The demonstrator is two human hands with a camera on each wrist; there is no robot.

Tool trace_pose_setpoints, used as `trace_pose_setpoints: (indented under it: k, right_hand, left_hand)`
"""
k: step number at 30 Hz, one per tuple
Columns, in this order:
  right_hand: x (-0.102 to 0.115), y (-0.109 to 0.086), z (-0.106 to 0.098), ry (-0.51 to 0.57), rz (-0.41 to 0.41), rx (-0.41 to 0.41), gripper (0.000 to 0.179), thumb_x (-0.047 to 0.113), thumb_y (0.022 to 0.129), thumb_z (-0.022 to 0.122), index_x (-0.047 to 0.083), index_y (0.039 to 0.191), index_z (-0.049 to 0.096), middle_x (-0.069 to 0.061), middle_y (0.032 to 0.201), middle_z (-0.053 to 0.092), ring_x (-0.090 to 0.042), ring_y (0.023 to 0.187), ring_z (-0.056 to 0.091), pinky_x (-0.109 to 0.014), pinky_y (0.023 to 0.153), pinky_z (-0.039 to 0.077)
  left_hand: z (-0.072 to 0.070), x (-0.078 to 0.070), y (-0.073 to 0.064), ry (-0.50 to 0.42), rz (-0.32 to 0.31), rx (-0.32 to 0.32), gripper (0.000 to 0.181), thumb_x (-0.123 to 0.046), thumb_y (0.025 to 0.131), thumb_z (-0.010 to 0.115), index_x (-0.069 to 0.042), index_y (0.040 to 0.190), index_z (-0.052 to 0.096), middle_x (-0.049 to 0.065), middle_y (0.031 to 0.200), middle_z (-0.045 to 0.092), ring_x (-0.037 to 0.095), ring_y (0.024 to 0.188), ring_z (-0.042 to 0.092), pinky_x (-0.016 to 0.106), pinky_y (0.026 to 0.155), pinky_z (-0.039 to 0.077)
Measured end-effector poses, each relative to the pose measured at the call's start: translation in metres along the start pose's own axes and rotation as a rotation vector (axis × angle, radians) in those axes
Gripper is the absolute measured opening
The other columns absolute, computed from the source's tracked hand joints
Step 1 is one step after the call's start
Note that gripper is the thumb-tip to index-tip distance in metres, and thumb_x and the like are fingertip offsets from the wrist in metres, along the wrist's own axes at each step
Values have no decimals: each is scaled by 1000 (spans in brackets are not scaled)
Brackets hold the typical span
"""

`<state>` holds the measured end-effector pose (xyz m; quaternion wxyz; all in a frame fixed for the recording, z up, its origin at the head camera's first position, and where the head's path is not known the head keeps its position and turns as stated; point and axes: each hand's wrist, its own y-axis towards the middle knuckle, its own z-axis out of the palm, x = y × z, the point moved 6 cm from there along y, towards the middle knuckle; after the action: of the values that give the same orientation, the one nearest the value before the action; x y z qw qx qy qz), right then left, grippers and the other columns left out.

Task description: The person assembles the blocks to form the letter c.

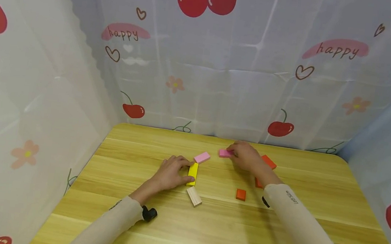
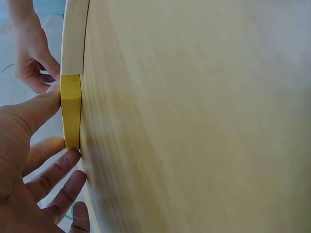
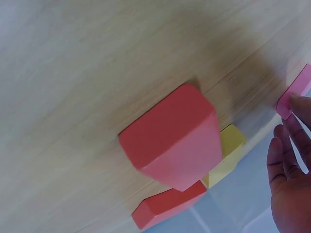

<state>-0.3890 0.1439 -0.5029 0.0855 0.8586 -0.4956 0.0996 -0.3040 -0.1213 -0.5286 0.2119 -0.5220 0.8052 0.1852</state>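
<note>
My left hand [image 1: 171, 172] holds a long yellow block [image 1: 193, 171] lying on the table, thumb at its near end and a finger at its far end. In the left wrist view, the yellow block [image 2: 71, 111] butts against a pale wooden block [image 2: 74, 39]. That plain wooden block [image 1: 194, 196] lies just nearer the body, slanted. A light pink block [image 1: 202, 157] sits beyond the yellow one. Farther right, my right hand [image 1: 246, 156] pinches a deeper pink block [image 1: 225, 153] by its right end, between thumb and fingers.
A small red-orange block [image 1: 240, 194] lies right of centre. Another red-orange block [image 1: 268, 161] is partly behind the right forearm. The right wrist view shows a yellow block [image 3: 228, 153] among red ones. A patterned curtain [image 1: 204, 78] hangs behind the wooden table [image 1: 203, 237].
</note>
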Motion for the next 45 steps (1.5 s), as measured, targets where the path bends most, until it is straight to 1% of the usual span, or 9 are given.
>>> trace_pose_setpoints:
  k: [8,16,20,24,26,38,45]
  right_hand:
    - [7,3,2,-3,-18,-16,27,13,104,71,5,129,78,-14,126,76,-34,120,68,-52,112,53]
    - [11,6,4,12,-14,-12,28,14,103,72,6,129,78,-14,129,75,-36,121,67,-54,112,52]
    - [11,8,6,1,-34,-17,27,14,104,71,6,129,79,-14,127,76,-34,120,67,-53,111,53]
    - [13,9,8,-5,-55,-15,27,14,105,70,7,129,79,-13,126,76,-32,119,68,-52,110,54]
    - [14,9,8,-6,-67,-18,27,15,104,70,6,128,79,-13,125,76,-32,118,68,-52,109,54]
    - [19,12,10,-13,-88,-27,26,14,103,72,7,127,80,-12,122,77,-31,114,69,-50,107,56]
    - [21,11,12,-8,-63,-12,28,13,102,71,8,129,79,-12,126,76,-35,120,67,-53,112,52]
  left_hand:
    - [0,-1,-1,-1,-7,1,59,-46,93,84,-21,145,70,1,134,71,25,118,58,43,94,36]
    - [-1,-2,0,11,-3,5,60,-46,93,84,-20,145,70,1,135,71,25,119,58,42,94,36]
    - [-2,-2,1,22,-2,0,60,-47,92,85,-20,144,71,2,134,71,26,119,59,43,94,37]
    - [-1,-2,2,36,-11,-5,59,-48,92,84,-22,144,71,0,133,72,25,120,60,43,95,38]
    - [-1,-2,2,28,-15,-7,59,-48,92,85,-22,143,72,0,133,72,25,120,60,43,96,38]
    - [2,2,2,20,-20,-7,59,-48,93,84,-23,144,71,-1,134,71,25,120,59,44,97,38]
    - [2,2,2,22,-17,-13,59,-49,93,84,-23,144,71,-1,133,71,24,118,59,45,97,38]
